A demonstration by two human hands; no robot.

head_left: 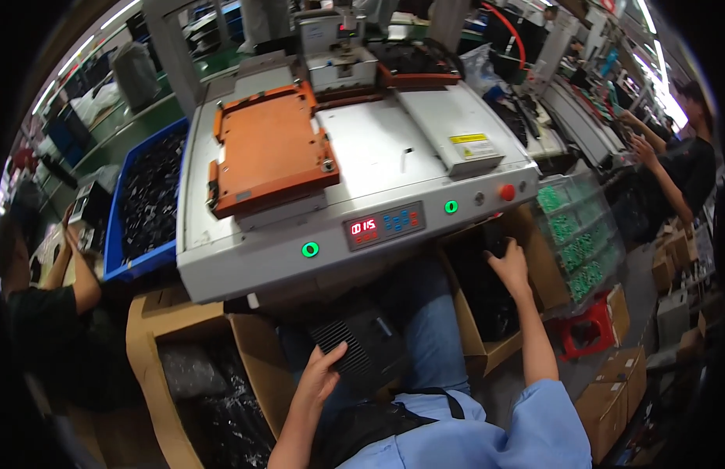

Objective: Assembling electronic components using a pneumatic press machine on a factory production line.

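Observation:
My left hand (322,374) grips a black plastic housing (382,344) with a ribbed, slotted side, held over my lap. The thumb lies across the ribs, while the other fingers are mostly hidden beneath. Out to the right, my right hand (509,264) is at an open cardboard box (546,270) of dark pieces (487,301). Its thumb and fingers curl around something dark that I cannot make out against the contents. Ahead stands a grey-white bench machine (370,144) with an orange fixture plate (268,144) on its left side.
The machine's front has a lit panel (383,224), green buttons and a red knob (506,192). A blue bin (112,234) of black parts stands left. Another cardboard box (147,367) holds bagged items. Green parts fill a clear tray (577,234). People work on both sides.

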